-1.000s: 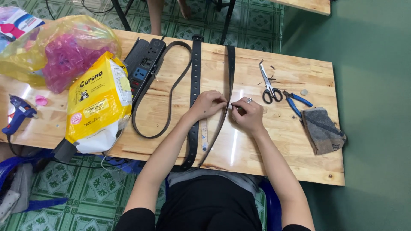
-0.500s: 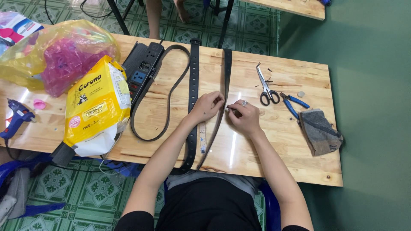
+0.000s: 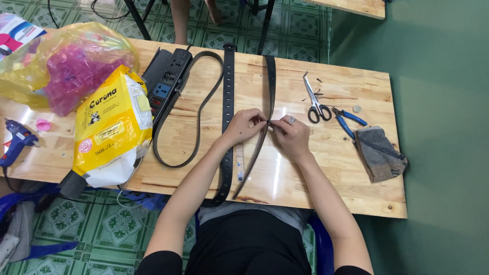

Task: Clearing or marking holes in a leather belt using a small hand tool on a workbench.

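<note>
Two hands meet at the middle of the desk (image 3: 316, 183). The left hand (image 3: 248, 126) and the right hand (image 3: 290, 135) both pinch the same narrow dark belt strap (image 3: 270, 84), fingertips pressed together on it at one spot. This strap runs from the far edge of the desk toward the person, and a wider black belt (image 3: 227, 97) lies just to the left of it, under the left wrist.

I think the strap could slip sideways between the fingers, because it is thin and the grip is only at the tips; then the place being worked on would be lost. The scissors (image 3: 315, 99) and blue-handled pliers (image 3: 348, 119) lie near, to the right.

At the left stands a yellow and white soft package (image 3: 109, 130) with a small label picture, partly on a black power strip (image 3: 165, 81). Farther left is a yellow transparent bag (image 3: 61, 66) with pink contents.
</note>
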